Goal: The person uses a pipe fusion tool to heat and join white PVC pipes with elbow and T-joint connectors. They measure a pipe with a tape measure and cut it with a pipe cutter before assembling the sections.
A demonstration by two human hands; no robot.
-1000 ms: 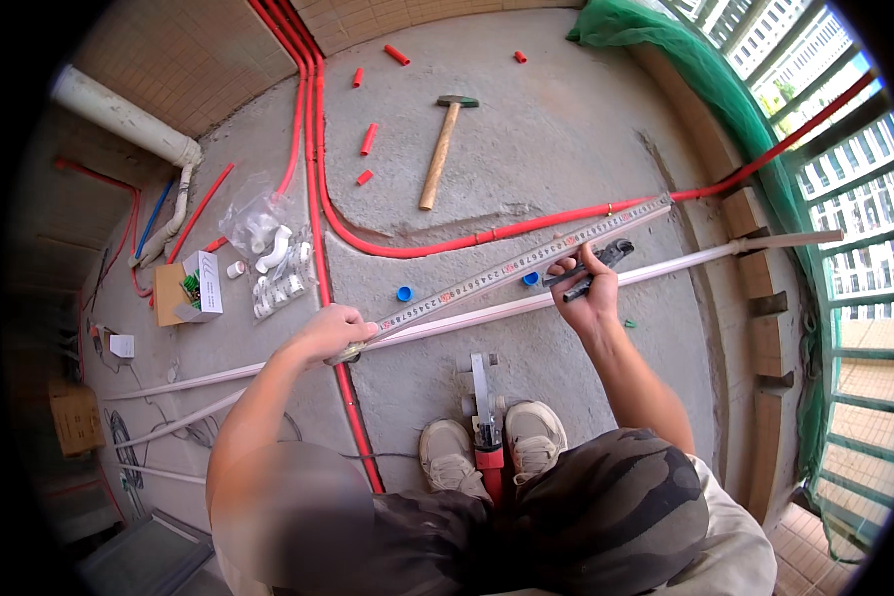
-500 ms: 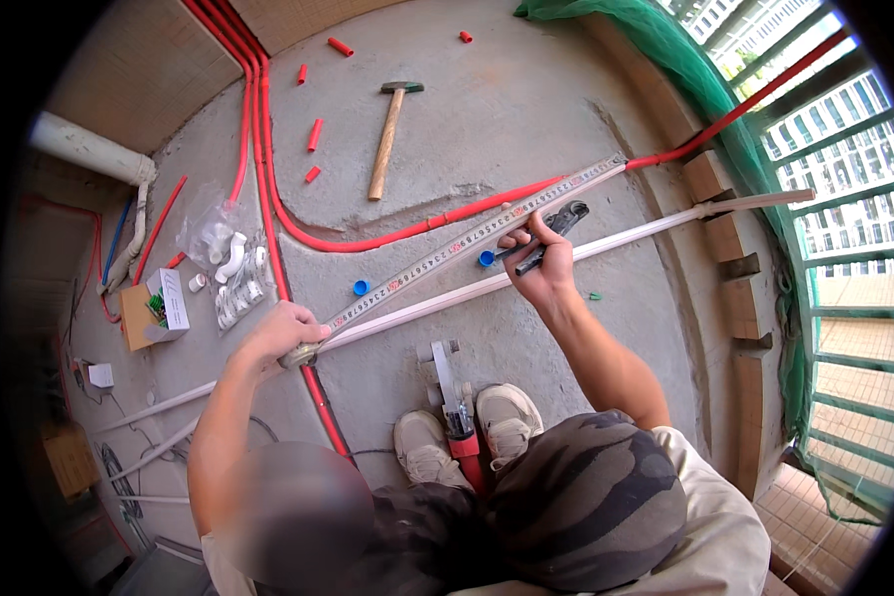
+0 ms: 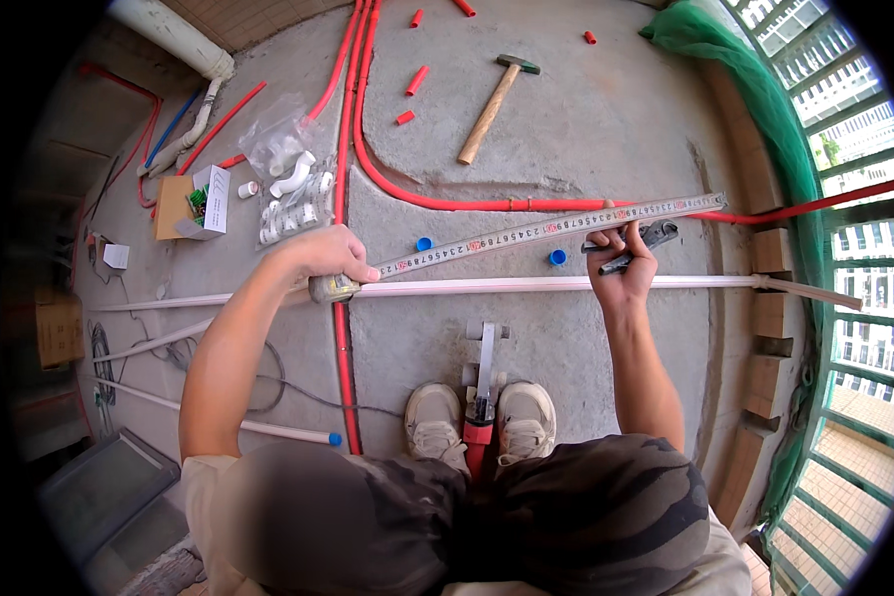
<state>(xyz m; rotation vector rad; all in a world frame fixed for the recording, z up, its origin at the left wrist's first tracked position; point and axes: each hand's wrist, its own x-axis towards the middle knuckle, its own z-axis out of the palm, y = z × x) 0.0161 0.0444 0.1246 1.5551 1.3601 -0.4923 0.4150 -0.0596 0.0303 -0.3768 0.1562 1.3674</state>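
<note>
My left hand (image 3: 330,255) is closed around a tape measure (image 3: 334,288) just above the white pipe. The tape's pale blade (image 3: 507,236) stretches out to the right, ending over the red pipe near the far right. My right hand (image 3: 628,266) is closed on a dark hand tool (image 3: 651,238), whose exact kind is partly hidden by the fingers. Those same fingers touch the blade's underside. Below the blade, the long white pipe (image 3: 487,286) crosses from side to side and passes by both hands.
A pipe welder (image 3: 479,417) with a red handle stands between my shoes. Beyond are a hammer (image 3: 497,109), red pipe pieces (image 3: 417,79), a blue cap (image 3: 557,258), a box (image 3: 194,204) and bagged white fittings (image 3: 293,209). Green netting (image 3: 730,70) hangs at the right.
The view has turned, so the tape and white pipe now lie more level. My left hand still grips the tape case, and my right hand still has the dark tool beside the extended blade.
</note>
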